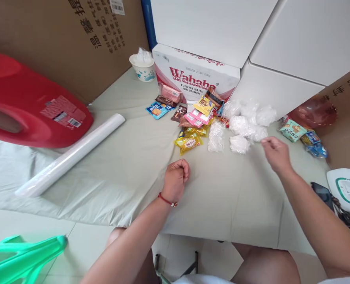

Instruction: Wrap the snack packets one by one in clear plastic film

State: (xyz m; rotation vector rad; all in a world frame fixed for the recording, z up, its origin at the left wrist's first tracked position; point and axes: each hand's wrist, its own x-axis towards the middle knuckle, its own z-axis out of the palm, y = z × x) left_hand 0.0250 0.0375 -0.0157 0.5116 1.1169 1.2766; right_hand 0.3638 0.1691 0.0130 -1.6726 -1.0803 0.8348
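My left hand (176, 179), with a red bracelet at the wrist, rests in a loose fist on the pale cloth, just short of the yellow snack packet (188, 142). No object shows in it. My right hand (277, 154) is closed, its fingertips beside the pile of crumpled clear plastic bundles (248, 122); whatever they may hold is hidden. One longer clear plastic bundle (215, 136) lies left of that pile. Around the yellow packet are several wrapped snacks, among them a pink packet (198, 117), a brown cocoa packet (179, 113) and a blue packet (157, 109).
Behind stands a Wahaha water carton (163, 67), with a paper cup (144, 73) beside it. A white plastic roll (74, 156) and red jug (53, 86) lie left. Right are a green snack packet (292, 131), a red translucent container (313, 112) and a white package (348, 189).
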